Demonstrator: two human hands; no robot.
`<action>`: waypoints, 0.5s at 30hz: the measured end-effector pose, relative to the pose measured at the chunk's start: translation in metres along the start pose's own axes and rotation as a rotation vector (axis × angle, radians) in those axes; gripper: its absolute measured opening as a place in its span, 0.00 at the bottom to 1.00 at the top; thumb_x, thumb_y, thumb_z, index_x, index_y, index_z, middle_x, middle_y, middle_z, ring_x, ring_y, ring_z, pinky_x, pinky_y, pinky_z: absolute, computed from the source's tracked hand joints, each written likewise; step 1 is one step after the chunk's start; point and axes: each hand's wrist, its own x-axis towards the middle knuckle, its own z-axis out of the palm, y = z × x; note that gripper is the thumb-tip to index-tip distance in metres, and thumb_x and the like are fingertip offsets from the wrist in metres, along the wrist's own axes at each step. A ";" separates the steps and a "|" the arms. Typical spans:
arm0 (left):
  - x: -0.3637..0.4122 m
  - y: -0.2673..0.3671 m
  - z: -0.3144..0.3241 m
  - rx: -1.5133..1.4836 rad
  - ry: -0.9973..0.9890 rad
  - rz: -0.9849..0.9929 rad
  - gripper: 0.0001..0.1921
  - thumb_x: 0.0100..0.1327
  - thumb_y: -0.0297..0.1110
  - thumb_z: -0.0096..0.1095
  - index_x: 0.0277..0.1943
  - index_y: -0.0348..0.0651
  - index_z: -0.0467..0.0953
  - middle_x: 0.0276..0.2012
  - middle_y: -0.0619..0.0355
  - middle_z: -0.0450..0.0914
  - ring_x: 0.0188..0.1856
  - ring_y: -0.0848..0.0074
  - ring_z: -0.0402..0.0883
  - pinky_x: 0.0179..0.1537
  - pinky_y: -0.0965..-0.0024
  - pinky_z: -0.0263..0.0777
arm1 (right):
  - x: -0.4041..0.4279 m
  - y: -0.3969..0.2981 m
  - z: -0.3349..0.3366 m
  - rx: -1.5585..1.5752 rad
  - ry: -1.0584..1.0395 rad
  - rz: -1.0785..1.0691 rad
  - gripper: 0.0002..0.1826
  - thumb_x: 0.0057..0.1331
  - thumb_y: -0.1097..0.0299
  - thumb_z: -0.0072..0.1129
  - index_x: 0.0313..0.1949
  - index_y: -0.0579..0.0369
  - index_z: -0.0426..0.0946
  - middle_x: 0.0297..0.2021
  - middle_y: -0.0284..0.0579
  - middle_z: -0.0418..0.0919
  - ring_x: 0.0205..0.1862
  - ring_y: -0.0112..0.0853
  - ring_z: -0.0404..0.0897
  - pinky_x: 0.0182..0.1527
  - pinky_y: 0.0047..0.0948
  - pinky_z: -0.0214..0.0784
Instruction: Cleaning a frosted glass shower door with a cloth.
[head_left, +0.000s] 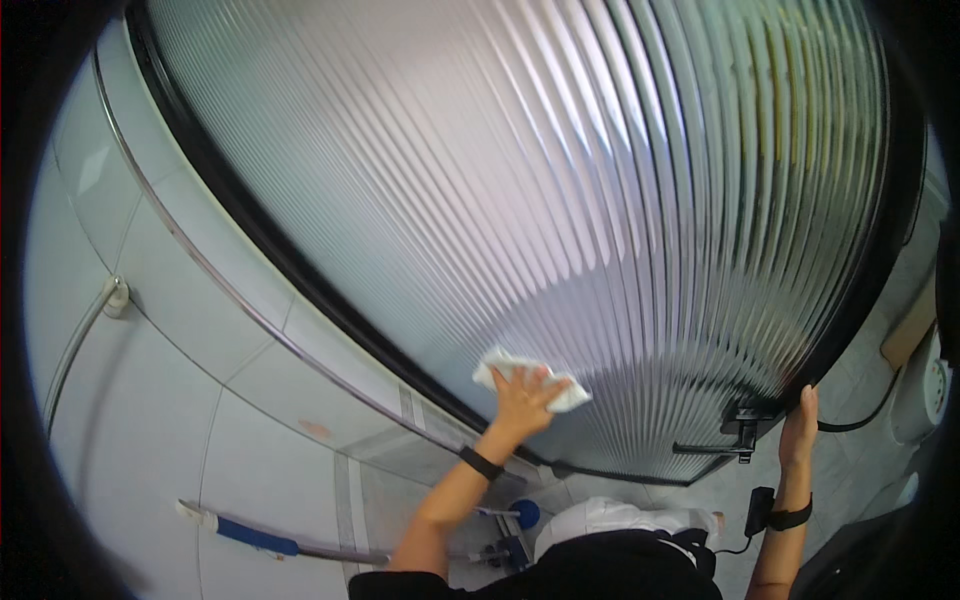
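Before me stands a ribbed glass door panel (465, 202) in a black frame (247, 217). My left hand (521, 409) presses a folded white cloth (574, 396) against the lower part of the glass, with fingers spread over it. At the door's right edge, my right hand (799, 427) holds the black frame beside the handle; part of its fingers is hidden behind the edge. The black lever handle (712, 448) juts out just left of that hand. Both wrists wear black bands.
A thin metal rail (217, 281) runs along the tiled wall (150, 390) at left. Below it are a metal bar (75, 352), a pole with a blue grip (255, 535) and a round blue object (527, 514). A white appliance (919, 390) stands at right.
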 end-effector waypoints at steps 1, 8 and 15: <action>-0.010 0.008 0.008 -0.014 0.013 0.002 0.29 0.42 0.37 0.58 0.51 0.73 0.71 0.67 0.64 0.42 0.67 0.56 0.38 0.53 0.27 0.31 | 0.003 0.002 0.000 -0.010 -0.009 -0.014 0.31 0.66 0.54 0.38 0.62 0.60 0.51 0.62 0.41 0.53 0.64 0.31 0.49 0.63 0.30 0.34; 0.055 -0.022 -0.045 0.097 0.128 0.040 0.30 0.47 0.50 0.59 0.58 0.73 0.63 0.68 0.61 0.40 0.68 0.57 0.31 0.58 0.34 0.23 | 0.000 0.008 0.003 0.033 0.012 -0.010 0.31 0.66 0.53 0.38 0.62 0.60 0.52 0.62 0.41 0.54 0.64 0.31 0.49 0.63 0.30 0.34; 0.239 -0.109 -0.181 0.206 0.356 0.115 0.34 0.52 0.52 0.53 0.62 0.54 0.58 0.66 0.50 0.45 0.67 0.50 0.37 0.59 0.37 0.27 | 0.000 0.008 0.005 0.044 0.029 -0.005 0.31 0.66 0.53 0.38 0.61 0.60 0.52 0.62 0.40 0.54 0.64 0.31 0.49 0.63 0.30 0.34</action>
